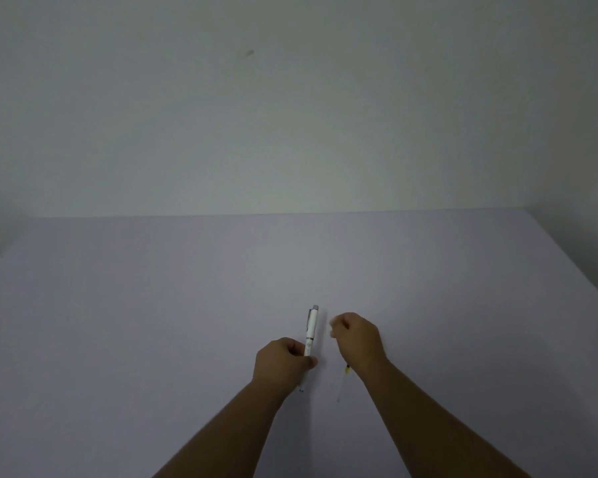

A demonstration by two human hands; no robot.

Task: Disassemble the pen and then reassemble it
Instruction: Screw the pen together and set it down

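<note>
Pen: taken apart, not yet rebuilt | your left hand [283, 357] grip wraps the white pen body [311, 329] near the desk [118, 322] front edge | right hand [358, 341] curled; thin refill [343, 382] lies beside it | left: put refill back.

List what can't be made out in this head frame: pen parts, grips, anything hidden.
- Pen lower end: hidden by the closed left hand; only a tiny tip shows below the hand.
- Right hand contents: small pale bit at the fingertips, blurred; cannot be identified.
- Refill: upper end behind the right wrist; too thin to tell whether it is held or lying on the table.
- Forearms: cut off by the bottom edge.
</note>
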